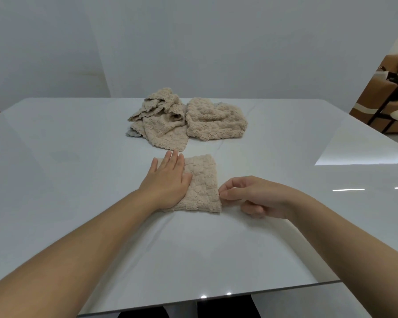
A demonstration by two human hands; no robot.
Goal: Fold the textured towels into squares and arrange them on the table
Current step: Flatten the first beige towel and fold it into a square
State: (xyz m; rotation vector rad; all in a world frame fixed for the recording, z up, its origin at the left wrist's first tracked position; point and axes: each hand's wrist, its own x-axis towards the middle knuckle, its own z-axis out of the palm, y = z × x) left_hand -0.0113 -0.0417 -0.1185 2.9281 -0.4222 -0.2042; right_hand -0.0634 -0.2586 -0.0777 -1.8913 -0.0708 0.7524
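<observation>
Fingers point(230, 183) of the right hand point(257, 198) pinch the right edge of a folded towel point(202, 187) on the white worktop point(78, 145).

Thumb and forefinger are closed on that edge, with the other fingers curled under. The left hand point(168, 180) lies flat with straight fingers, pressing the towel's left half. The near-square towel sits between the hands, and a heap of unfolded towels point(184, 120) waits just beyond it. Any further fold would likely carry the pinched edge left, towards the pressing hand.
</observation>
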